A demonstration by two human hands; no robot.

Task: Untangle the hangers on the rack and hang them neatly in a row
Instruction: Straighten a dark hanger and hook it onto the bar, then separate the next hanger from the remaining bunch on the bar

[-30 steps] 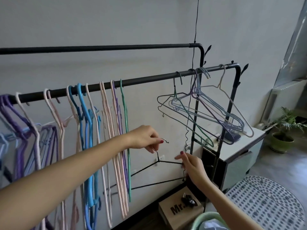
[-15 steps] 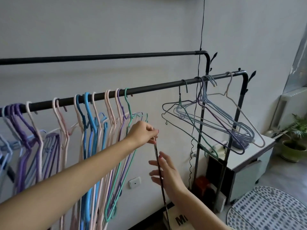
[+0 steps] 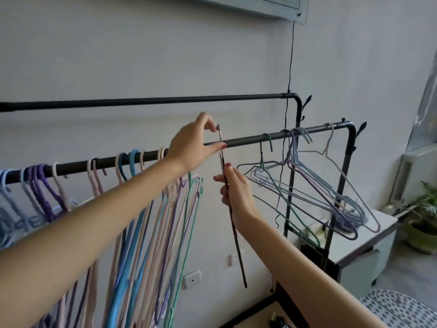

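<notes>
Pinching the dark hanger [image 3: 233, 209] edge-on, left hand [image 3: 192, 147] raised at its hook, right hand [image 3: 237, 197] seemingly gripping lower.

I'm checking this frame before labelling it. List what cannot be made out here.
- Dark hanger, head view: seen edge-on, so its shape is unreadable; whether its hook is over the front rail is unclear, with the left hand around it.
- Row of hung hangers: lower ends cut off by the bottom edge, partly behind the left arm.
- Tangled hangers: overlapping wires; count unclear.
</notes>
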